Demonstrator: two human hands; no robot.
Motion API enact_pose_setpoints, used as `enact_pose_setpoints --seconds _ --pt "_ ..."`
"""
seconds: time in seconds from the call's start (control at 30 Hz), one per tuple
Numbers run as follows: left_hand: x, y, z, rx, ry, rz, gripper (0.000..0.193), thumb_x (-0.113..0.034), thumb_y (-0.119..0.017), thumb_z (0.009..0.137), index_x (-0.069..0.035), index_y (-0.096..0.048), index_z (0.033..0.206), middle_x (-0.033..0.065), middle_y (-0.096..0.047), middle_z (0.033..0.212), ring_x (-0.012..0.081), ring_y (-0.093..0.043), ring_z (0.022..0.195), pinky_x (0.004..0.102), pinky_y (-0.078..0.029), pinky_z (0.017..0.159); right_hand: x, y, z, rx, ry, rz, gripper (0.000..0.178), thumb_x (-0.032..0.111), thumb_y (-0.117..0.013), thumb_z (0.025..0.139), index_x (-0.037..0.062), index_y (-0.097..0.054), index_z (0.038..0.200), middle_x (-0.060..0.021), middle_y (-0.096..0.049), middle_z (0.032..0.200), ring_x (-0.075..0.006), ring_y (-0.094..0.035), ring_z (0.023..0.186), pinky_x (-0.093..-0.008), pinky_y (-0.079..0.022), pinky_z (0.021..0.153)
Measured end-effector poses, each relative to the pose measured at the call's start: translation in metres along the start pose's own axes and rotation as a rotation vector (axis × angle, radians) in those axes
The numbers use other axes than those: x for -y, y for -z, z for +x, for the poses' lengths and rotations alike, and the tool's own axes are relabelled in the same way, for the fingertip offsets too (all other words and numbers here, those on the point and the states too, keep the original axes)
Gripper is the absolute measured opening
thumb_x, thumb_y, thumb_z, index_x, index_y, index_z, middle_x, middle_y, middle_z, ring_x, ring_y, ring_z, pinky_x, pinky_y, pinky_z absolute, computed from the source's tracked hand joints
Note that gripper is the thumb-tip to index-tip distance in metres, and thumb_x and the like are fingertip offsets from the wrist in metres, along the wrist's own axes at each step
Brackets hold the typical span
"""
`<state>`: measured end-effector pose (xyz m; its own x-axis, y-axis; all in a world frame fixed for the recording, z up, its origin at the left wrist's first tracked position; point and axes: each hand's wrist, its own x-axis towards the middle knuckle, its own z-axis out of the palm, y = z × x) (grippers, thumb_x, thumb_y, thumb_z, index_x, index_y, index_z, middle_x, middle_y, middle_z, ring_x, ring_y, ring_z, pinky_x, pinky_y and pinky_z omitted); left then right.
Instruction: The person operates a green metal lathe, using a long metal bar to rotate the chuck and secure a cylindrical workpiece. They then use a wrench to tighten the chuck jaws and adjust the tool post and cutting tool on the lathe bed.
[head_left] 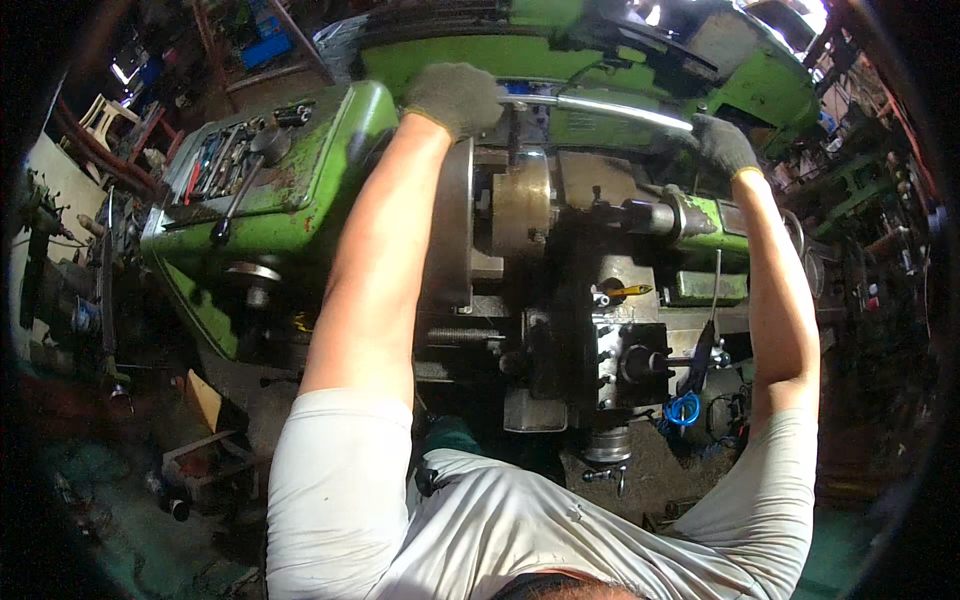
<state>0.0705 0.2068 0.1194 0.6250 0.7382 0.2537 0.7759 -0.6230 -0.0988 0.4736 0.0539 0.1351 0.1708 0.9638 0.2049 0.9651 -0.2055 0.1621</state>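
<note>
Both my arms reach out over a green lathe. A long, shiny metal bar spans the gap between my hands, tilting down toward the right. My left hand, in a dark knit glove, is closed at the bar's left part, above the big round chuck. At the right end, my gloved right hand grips the bar above the tailstock. Below the bar, a thick yellowish-brown round workpiece sits beside the chuck. The fingers of both hands are partly hidden.
The tool post and carriage handwheel stand between me and the workpiece. Assorted tools fill a tray on the headstock. A blue coiled hose hangs at right. Another green machine stands behind the lathe.
</note>
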Motion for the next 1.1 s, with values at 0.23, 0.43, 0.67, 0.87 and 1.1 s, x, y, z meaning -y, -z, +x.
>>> enact_pose_setpoints --seconds 0.23,0.43,0.67,0.87,1.1 --pt "0.018 -0.002 -0.014 -0.041 -0.025 -0.005 0.036 -0.039 -0.065 0.082 -0.011 -0.079 0.100 0.0196 -0.076 0.103 0.0384 -0.074 0.098 0.0514 -0.058 0.088 0.037 0.007 -0.006 0.030 -0.036 -0.012 0.035 0.038 -0.061 0.096 0.0100 -0.070 0.116 -0.0184 -0.072 0.120 -0.0411 -0.067 0.113 -0.0493 -0.053 0.094" --pt "0.002 0.004 -0.015 -0.138 -0.011 -0.034 0.037 -0.044 -0.070 0.078 -0.011 -0.077 0.094 0.0201 -0.074 0.097 0.0389 -0.073 0.094 0.0508 -0.058 0.083 0.011 -0.001 -0.010 -0.048 0.009 0.062 0.038 0.041 -0.066 0.094 0.0108 -0.069 0.117 -0.0196 -0.073 0.115 -0.0440 -0.068 0.109 -0.0509 -0.054 0.091" --pt "0.005 -0.006 -0.069 -0.344 0.515 -0.375 0.102 -0.050 -0.085 0.073 -0.006 -0.041 0.155 0.0332 -0.056 0.142 0.0450 -0.059 0.130 0.0488 -0.047 0.111 0.072 0.016 0.021 0.167 0.159 0.108 0.047 0.046 -0.073 0.087 0.0050 -0.067 0.110 -0.0239 -0.072 0.108 -0.0450 -0.068 0.104 -0.0508 -0.053 0.089" --pt "0.015 -0.004 -0.024 0.259 0.520 -0.441 0.116 -0.077 -0.070 0.076 0.001 -0.042 0.157 0.0358 -0.045 0.154 0.0453 -0.051 0.141 0.0505 -0.042 0.118 0.025 0.034 -0.019 -0.047 -0.104 0.543 0.048 0.034 -0.072 0.098 0.0014 -0.064 0.133 -0.0186 -0.074 0.119 -0.0229 -0.070 0.109 -0.0363 -0.053 0.093" --pt "0.031 -0.037 0.016 0.384 0.588 -0.447 0.091 -0.070 -0.071 0.071 -0.005 -0.070 0.135 0.0255 -0.059 0.148 0.0381 -0.059 0.136 0.0443 -0.045 0.114 -0.036 0.072 -0.072 -0.209 -0.209 0.210 0.057 0.051 -0.067 0.097 0.0019 -0.069 0.125 -0.0201 -0.074 0.114 -0.0363 -0.070 0.105 -0.0403 -0.053 0.094"
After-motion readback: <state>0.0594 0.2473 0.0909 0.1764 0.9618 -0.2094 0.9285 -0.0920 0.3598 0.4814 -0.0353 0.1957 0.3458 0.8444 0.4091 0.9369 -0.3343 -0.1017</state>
